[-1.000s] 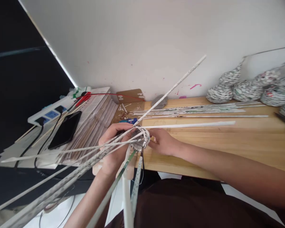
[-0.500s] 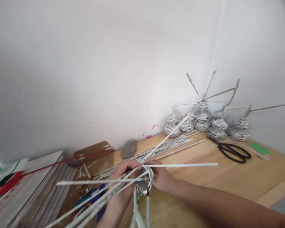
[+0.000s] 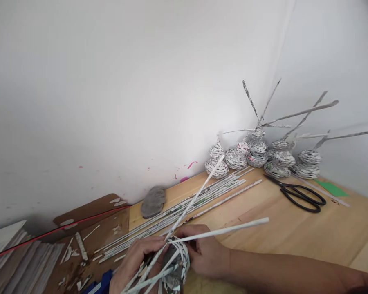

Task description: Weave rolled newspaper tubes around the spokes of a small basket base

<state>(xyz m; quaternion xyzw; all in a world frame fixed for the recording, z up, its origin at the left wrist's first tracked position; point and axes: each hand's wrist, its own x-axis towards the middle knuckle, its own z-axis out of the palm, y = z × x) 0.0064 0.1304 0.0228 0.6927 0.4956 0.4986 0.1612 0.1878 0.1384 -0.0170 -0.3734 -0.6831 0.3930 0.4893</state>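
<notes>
A small round piece woven from rolled newspaper strips is held low in the view, with a dark grey inside showing. My left hand is closed on its left side, the strips fanning down past the fingers. On the opposite side, my right hand grips the rim, its fingers curled and partly hidden. One long white paper strip points up and away from the rim; another paper strip sticks out to the right above my right hand.
Loose paper rolls lie across the wooden table. Several woven gourd shapes line the wall, some with sticking-out strips. Black scissors, a green card and a grey pad rest nearby. Stacked papers and a blue object are at left.
Both hands and the woven piece now sit lower in the view. The strip ends pointing up and right have shifted with the piece. Both hands still hold it.
</notes>
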